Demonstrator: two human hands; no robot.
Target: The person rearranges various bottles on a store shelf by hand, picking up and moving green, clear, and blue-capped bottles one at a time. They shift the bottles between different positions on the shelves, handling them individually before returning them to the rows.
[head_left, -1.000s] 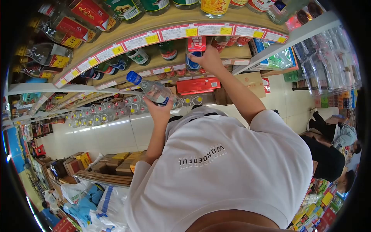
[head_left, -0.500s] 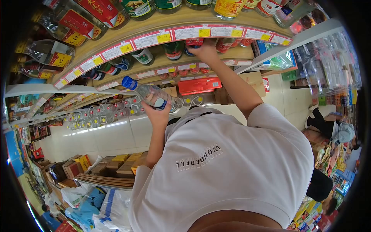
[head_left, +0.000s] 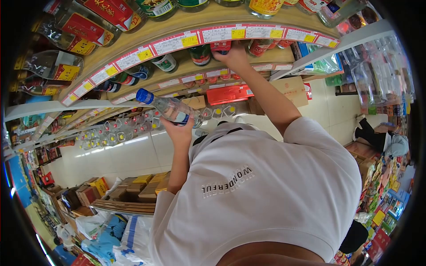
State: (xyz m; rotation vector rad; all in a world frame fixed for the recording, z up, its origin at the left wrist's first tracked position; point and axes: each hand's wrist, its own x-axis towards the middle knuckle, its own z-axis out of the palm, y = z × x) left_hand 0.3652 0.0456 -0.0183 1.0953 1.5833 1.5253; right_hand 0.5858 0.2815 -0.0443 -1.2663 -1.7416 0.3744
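Note:
My left hand [head_left: 178, 131] is wrapped round the lower part of a clear bottle [head_left: 168, 106], which has a blue cap and is tilted up to the left, in front of the lower shelves. Higher up and to the right, my right hand [head_left: 235, 57] reaches under the edge of the upper shelf [head_left: 177, 39]. Its fingers close on a bottle with a red and blue label [head_left: 221, 47], whose top is hidden by the shelf. A dark green bottle [head_left: 200, 55] stands just left of it, and red-labelled bottles [head_left: 258, 47] are to the right.
Large bottles [head_left: 91, 29] line the upper shelf. Below are a red box [head_left: 230, 94], a cardboard box [head_left: 289, 91] and clear jugs [head_left: 115, 133] on the floor. Cartons [head_left: 142, 188] and plastic bags [head_left: 133, 235] lie lower left. A person [head_left: 377, 137] is at far right.
The camera view has shifted a little. My left hand and the blue-capped bottle have moved slightly left and up. My right hand is still on the red and blue labelled bottle under the shelf.

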